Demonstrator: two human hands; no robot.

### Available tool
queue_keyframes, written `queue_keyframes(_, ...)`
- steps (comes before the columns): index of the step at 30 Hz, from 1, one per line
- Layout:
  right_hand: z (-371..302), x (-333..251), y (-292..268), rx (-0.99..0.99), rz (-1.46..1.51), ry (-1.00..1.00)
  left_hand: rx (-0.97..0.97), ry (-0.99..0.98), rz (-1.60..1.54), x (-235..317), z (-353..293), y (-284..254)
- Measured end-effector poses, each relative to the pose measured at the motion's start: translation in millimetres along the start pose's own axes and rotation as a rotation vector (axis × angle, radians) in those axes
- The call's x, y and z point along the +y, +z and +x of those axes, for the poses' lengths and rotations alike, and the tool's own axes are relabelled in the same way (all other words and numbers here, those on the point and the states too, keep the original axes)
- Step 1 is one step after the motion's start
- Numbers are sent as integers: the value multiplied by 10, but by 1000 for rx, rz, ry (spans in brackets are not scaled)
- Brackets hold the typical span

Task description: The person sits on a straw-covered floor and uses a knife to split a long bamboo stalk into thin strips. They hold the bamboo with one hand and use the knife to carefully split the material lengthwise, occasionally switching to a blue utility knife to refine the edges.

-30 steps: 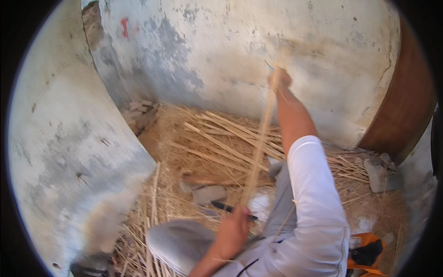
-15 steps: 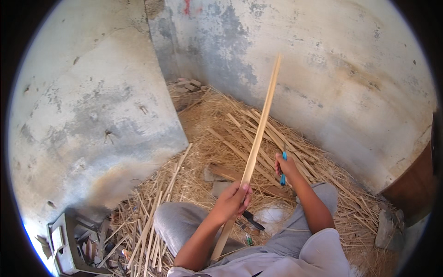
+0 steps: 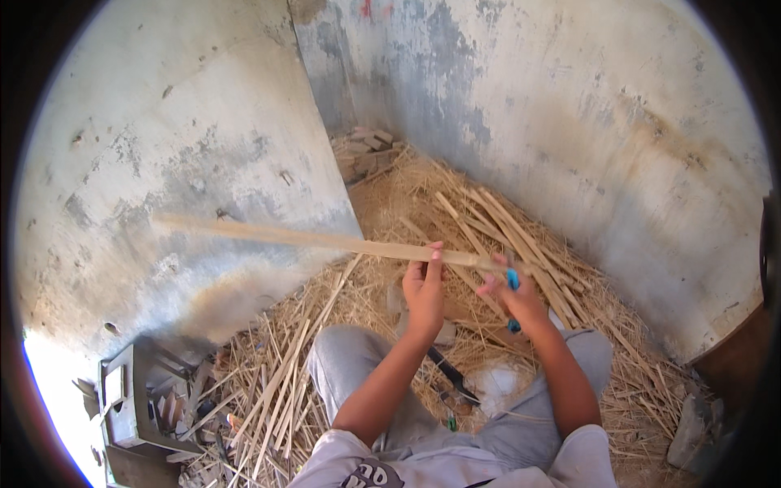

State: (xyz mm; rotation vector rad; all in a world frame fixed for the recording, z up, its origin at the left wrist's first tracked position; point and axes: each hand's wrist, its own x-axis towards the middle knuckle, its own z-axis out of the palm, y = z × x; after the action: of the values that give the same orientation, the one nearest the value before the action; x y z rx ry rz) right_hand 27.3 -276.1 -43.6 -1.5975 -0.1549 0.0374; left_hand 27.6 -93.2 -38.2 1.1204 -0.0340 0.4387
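My left hand [image 3: 425, 297] grips a long pale strip of split bamboo or wood [image 3: 325, 241], thumb on top and fingers beneath. The strip lies nearly level across my lap, its far end blurred toward the left wall. My right hand [image 3: 525, 307], closed around a slim blue-handled tool [image 3: 512, 281], is at the strip's right end. Its fingertips are smeared by motion, and whether they touch the strip I cannot tell. The tool's tip is not clear. Between my legs lies a black knife-like tool [image 3: 452, 377] beside a whitish patch [image 3: 496, 385].
Loose strips [image 3: 281, 390] are heaped at my left, and longer strips [image 3: 521, 236] lie ahead to the right among shavings [image 3: 390, 211]. A broken grey casing [image 3: 122, 398] stands at the left. Worn walls meet ahead; a stone block [image 3: 691, 431] sits at the right.
The strip has swung from steeply upright to nearly level, its far end now pointing left. My right hand has come to its right end with the blue-handled tool. The view has shifted slightly.
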Motion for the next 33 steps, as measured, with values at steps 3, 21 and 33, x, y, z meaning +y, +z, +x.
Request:
queue_keyframes(3,183,184,-127,124,51,32,-42,-92,107,-88,-133,-38)
queue_keyframes(21,339,197,-868,372,499,53,-499,739,1717,1151,-803,-44)
queue_keyframes(33,259,27,-800,629,-658,-696,-789,-953,428,776,-757,-348)
